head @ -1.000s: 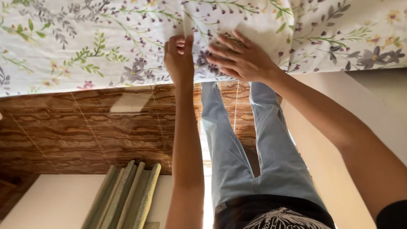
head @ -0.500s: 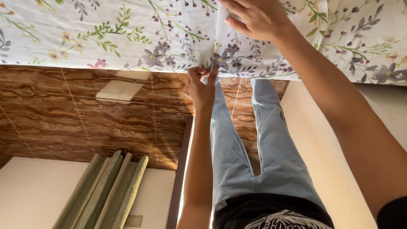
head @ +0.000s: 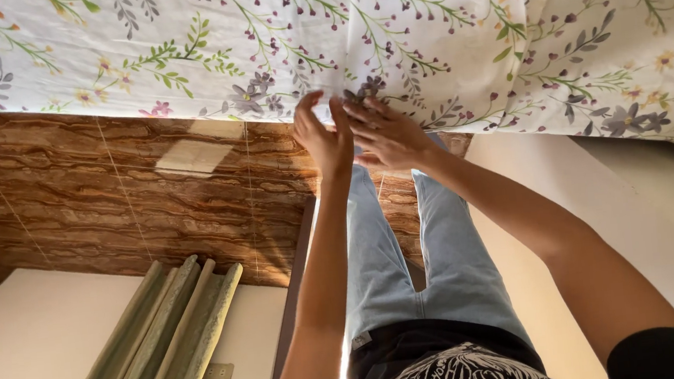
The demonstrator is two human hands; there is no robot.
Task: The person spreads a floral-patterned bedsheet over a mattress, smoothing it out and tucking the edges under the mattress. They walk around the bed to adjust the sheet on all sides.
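Both hands, the left hand [head: 324, 137] and right hand [head: 385, 135], pinched the edge of the soft floral sheet [head: 421, 33] spread before the person, fingers closed on thin cotton (above the glossy wood-grain floor [head: 108, 203]), which, I judged, could slip and bunch.

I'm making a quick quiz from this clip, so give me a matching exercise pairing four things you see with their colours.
Things:
1. bedsheet
2. floor tiles
3. curtain
4. jeans

Colours:
A. light blue
B. white with flower print
C. olive green
D. brown marbled

Pairs: 1-B, 2-D, 3-C, 4-A
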